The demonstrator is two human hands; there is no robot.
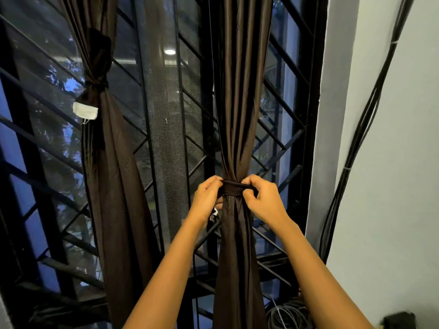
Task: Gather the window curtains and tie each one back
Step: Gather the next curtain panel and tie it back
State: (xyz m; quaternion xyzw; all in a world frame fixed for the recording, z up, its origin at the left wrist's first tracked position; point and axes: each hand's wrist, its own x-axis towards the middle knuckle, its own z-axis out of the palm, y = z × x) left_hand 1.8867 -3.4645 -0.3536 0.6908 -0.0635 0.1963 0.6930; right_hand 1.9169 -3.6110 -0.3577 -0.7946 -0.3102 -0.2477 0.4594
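— So, where's your curtain?

— Right in front of you, bunched into a narrow column against the window grille, with a dark tie wrapped round its waist.

— And your hands?

— Your left hand pinches the tie's left end, fingers closed on it; your right hand grips the right end the same way.

— Anything beside it?

— Further left, a second curtain hangs already tied. Cables run down the wall on the right.

Tied curtain left, gathered curtain right, both before window grille; cables far right.
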